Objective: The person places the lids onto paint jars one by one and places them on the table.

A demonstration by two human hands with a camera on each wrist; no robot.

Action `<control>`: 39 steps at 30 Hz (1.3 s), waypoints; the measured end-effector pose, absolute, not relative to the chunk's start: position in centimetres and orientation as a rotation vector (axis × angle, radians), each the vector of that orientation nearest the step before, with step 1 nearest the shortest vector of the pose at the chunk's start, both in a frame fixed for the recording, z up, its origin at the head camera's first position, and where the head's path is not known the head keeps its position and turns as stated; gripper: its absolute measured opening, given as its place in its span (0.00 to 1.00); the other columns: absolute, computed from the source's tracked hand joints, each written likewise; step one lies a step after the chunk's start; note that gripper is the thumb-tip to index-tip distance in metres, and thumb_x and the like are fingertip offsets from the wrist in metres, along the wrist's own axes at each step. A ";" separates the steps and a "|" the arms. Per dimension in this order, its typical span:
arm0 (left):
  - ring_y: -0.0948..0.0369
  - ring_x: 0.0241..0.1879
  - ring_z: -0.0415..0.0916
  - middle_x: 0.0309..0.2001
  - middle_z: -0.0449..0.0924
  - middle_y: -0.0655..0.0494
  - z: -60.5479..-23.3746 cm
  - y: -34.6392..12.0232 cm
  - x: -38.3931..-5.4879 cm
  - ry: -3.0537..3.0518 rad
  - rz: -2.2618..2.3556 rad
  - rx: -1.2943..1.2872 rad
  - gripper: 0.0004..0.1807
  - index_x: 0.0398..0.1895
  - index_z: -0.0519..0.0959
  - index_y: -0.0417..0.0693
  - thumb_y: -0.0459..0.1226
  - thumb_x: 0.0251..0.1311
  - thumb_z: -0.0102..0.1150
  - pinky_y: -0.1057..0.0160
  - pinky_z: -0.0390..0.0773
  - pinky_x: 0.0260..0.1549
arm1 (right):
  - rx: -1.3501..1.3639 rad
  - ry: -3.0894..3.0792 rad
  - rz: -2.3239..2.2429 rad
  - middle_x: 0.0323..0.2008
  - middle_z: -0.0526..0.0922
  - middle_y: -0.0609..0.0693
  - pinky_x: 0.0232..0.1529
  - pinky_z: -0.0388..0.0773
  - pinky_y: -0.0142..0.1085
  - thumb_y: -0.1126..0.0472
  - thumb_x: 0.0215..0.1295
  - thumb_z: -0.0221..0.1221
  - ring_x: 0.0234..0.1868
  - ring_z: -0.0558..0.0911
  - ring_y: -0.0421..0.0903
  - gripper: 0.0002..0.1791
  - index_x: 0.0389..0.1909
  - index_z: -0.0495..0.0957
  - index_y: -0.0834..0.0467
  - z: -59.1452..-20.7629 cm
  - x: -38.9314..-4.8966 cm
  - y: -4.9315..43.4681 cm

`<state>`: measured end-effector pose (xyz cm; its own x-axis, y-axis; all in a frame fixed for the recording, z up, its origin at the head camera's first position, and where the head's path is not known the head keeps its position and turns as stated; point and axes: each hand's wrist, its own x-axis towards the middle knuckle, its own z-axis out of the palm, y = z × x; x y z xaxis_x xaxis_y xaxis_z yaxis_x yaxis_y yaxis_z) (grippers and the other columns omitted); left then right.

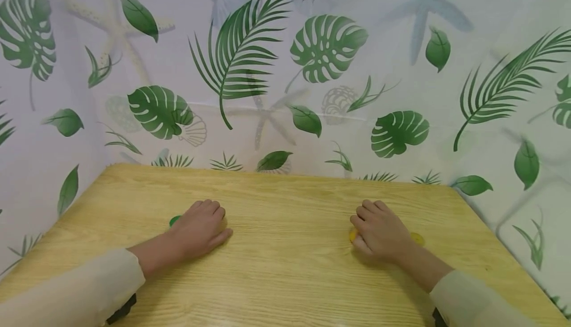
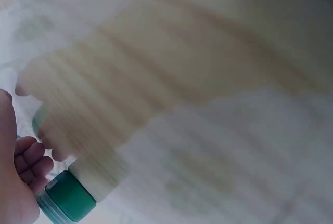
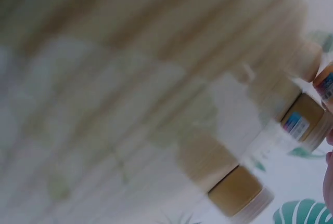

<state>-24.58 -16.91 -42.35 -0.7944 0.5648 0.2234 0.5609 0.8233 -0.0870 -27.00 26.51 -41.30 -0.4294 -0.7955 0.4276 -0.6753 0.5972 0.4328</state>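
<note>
My left hand (image 1: 200,228) rests low over the table, fingers bent and thumb apart, holding nothing that shows. Partly behind that wrist sits a green item (image 1: 175,220), which the left wrist view shows as a small jar (image 2: 72,197) beside the curled fingers (image 2: 34,161). My right hand (image 1: 381,233) curls round a small orange-yellow jar (image 1: 353,235), much of it hidden by the fingers. A yellow jar (image 1: 417,239) stands behind the right wrist. The right wrist view shows an orange jar (image 3: 325,86) and two yellow-brown jars, one (image 3: 304,117) near the fingers and one (image 3: 237,192) farther off.
The light wood table (image 1: 285,262) has a glossy top that mirrors the hands and jars in the wrist views. Behind it and at both sides hangs a white cloth (image 1: 267,64) printed with green leaves and starfish.
</note>
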 end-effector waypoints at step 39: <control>0.45 0.79 0.39 0.81 0.42 0.45 -41.6 -20.0 -25.8 -2.910 -0.168 -0.549 0.52 0.80 0.51 0.50 0.73 0.61 0.40 0.36 0.38 0.72 | 0.527 -2.943 0.099 0.81 0.38 0.57 0.71 0.37 0.69 0.25 0.65 0.45 0.80 0.38 0.63 0.50 0.80 0.43 0.46 -41.4 -26.6 26.2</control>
